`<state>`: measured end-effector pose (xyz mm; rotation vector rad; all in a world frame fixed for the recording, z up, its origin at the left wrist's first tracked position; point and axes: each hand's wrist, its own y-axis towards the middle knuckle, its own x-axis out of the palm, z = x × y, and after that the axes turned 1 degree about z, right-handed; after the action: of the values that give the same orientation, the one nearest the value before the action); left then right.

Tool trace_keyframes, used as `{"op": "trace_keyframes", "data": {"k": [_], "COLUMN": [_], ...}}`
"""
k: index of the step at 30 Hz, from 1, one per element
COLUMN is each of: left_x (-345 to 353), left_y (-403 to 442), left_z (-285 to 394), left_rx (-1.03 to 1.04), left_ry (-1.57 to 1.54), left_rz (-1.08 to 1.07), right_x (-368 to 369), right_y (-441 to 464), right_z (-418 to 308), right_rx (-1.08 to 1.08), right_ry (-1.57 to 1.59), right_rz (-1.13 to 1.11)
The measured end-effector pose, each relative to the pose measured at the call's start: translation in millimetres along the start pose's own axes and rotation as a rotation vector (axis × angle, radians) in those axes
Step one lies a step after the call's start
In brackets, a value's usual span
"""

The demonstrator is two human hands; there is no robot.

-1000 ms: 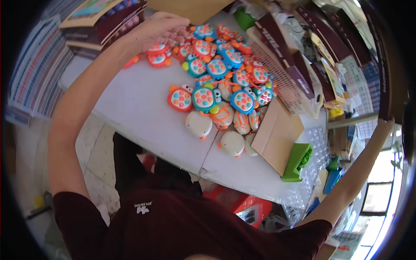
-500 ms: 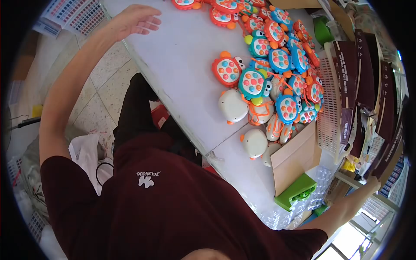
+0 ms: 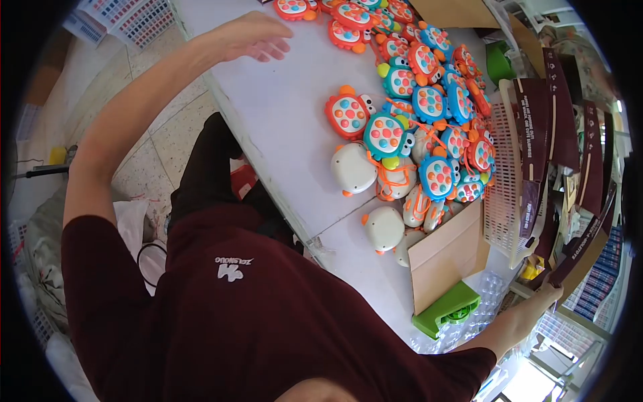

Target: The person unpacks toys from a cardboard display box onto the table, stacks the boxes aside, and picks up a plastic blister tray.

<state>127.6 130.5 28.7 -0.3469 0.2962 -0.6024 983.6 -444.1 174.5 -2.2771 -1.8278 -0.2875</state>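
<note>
My left hand [image 3: 258,37] is over the far left part of the white table [image 3: 268,114], palm down, fingers apart, holding nothing. To its right lies a pile of turtle-shaped toys with coloured buttons, among them a red one [image 3: 348,114] and a teal one [image 3: 386,135]. A white-backed toy [image 3: 384,229] lies face down nearer my body. At the far right, my right hand [image 3: 548,295] grips the lower end of a dark maroon box [image 3: 579,251]; its fingers are partly hidden by the box.
A white plastic basket [image 3: 502,201] holds several maroon boxes [image 3: 531,120] right of the toys. An open cardboard flap [image 3: 445,258] and a green plastic part [image 3: 447,309] lie near the table's right edge. Bubble wrap [image 3: 492,295] is beside them.
The view has turned, so the toys appear farther right. Over the last half second, my left hand has moved right over the table. My right hand still grips the maroon box, now lower in view.
</note>
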Motion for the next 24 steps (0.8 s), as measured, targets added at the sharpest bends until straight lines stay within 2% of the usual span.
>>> {"op": "trace_keyframes", "data": {"k": [2,6,8,9,10,11,12,14,15,18,21,23,24], "left_x": [13.1,45.3,55.8,60.0,64.7,67.5,69.2,74.5,74.8,70.5,69.2,69.8,72.7], "left_y": [11.7,25.3,36.1,38.0,42.0,44.6,44.3,40.5,39.6,33.0,33.4,36.4,37.4], "left_z": [14.3,54.0,66.3,63.8,57.6,55.1,55.4,58.2,60.8,58.1,66.7,75.4,81.2], "left_rx": [0.077,0.160,-0.015,-0.021,0.079,0.183,0.190,0.167,0.176,0.142,0.178,0.172,0.198], "left_ry": [0.084,0.083,0.040,0.042,0.086,0.132,0.135,0.120,0.121,0.048,-0.039,-0.301,-0.295], "left_rz": [-0.073,-0.049,-0.197,-0.192,-0.193,-0.200,-0.205,-0.167,-0.173,-0.163,-0.191,-0.249,-0.257], "right_x": [-5.8,-24.4,-28.4,-30.7,-36.4,-45.6,-54.0,-9.8,-0.6,18.9,22.4,24.0,32.2], "right_y": [-15.5,-17.0,-14.0,-12.7,-0.3,21.4,32.7,-36.1,-66.8,-135.5,-164.3,-162.9,-166.4], "right_z": [12.8,3.3,7.4,17.8,35.0,52.2,55.9,71.6,79.5,97.7,84.6,64.1,49.5], "right_rx": [0.061,0.133,0.175,0.205,0.214,0.008,-0.212,0.207,0.201,0.150,0.029,-0.325,-0.330], "right_ry": [-0.074,-0.196,-0.265,-0.304,-0.304,-0.536,-0.758,-0.403,-0.397,-0.503,-0.584,-0.754,-0.551], "right_rz": [0.009,0.027,0.024,0.021,0.018,-0.272,-0.558,-0.206,-0.200,-0.253,-0.151,0.104,0.033]}}
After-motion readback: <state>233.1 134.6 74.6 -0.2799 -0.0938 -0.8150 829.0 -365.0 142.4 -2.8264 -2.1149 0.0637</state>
